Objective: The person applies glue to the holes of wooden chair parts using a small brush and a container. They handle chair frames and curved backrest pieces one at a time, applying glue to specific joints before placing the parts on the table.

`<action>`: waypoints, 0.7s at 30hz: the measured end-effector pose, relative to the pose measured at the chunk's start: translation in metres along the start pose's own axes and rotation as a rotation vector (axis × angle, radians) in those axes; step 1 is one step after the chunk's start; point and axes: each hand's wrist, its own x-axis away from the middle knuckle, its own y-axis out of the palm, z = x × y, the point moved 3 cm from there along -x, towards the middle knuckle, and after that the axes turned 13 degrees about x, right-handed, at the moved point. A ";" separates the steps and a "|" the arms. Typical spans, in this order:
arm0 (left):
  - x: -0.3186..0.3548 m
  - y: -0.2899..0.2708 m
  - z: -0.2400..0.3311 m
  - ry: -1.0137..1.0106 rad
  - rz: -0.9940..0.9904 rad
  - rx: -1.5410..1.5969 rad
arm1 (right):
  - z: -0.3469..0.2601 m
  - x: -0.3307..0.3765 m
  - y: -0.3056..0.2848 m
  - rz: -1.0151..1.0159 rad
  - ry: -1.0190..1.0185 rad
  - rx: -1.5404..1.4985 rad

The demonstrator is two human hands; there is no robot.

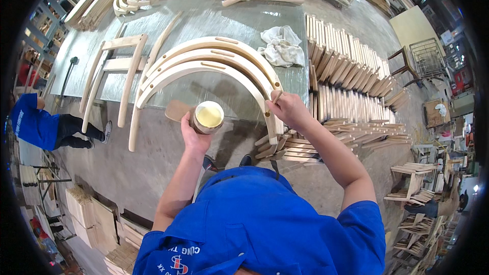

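My left hand [197, 138] is wrapped round a round cup of pale yellow liquid [209, 115], held in front of the table's near edge. A flat brown piece [177, 110] juts out beside the cup; whether it is joined to it I cannot tell. My right hand [288, 109] pinches a thin wooden stick [278, 97] at the right ends of three curved wooden pieces [202, 64]. These lie nested on the table, with slots along the top and small holes near the ends. The stick's tip is close to a hole, but contact is unclear.
Left of the curves, chair-frame parts [125, 42] lie on the plastic-covered table [219, 18]. A white rag [281, 46] sits at its right side, and curved wood is piled at the back. Wooden slats [351, 71] are stacked on the right. Another person [38, 121] stands far left.
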 end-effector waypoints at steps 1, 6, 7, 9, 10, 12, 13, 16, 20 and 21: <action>0.001 0.002 -0.001 -0.002 0.002 -0.005 | -0.001 0.000 0.000 0.020 -0.008 0.019; 0.000 0.013 -0.003 -0.013 -0.008 -0.013 | 0.000 0.001 -0.002 -0.115 0.085 0.023; -0.003 0.011 -0.002 -0.016 -0.012 0.005 | -0.001 -0.001 -0.001 -0.125 0.092 0.025; -0.009 0.009 0.001 -0.035 -0.018 0.026 | -0.005 0.002 -0.003 -0.139 0.128 0.036; -0.011 0.006 0.002 -0.044 -0.015 0.033 | -0.011 0.002 -0.005 -0.152 0.139 0.040; -0.019 0.003 0.007 -0.047 -0.025 0.023 | -0.019 -0.005 -0.013 -0.088 0.231 -0.066; -0.024 0.002 0.008 -0.047 -0.037 0.005 | -0.024 -0.009 -0.019 -0.042 0.313 -0.199; -0.028 0.020 0.010 -0.089 -0.017 -0.049 | -0.044 -0.024 -0.012 0.143 0.414 -0.548; -0.031 0.053 0.025 -0.129 -0.078 -0.091 | -0.079 -0.061 -0.006 0.221 0.235 -0.384; -0.033 0.060 0.031 -0.143 -0.091 -0.101 | -0.085 -0.069 -0.002 0.222 0.220 -0.334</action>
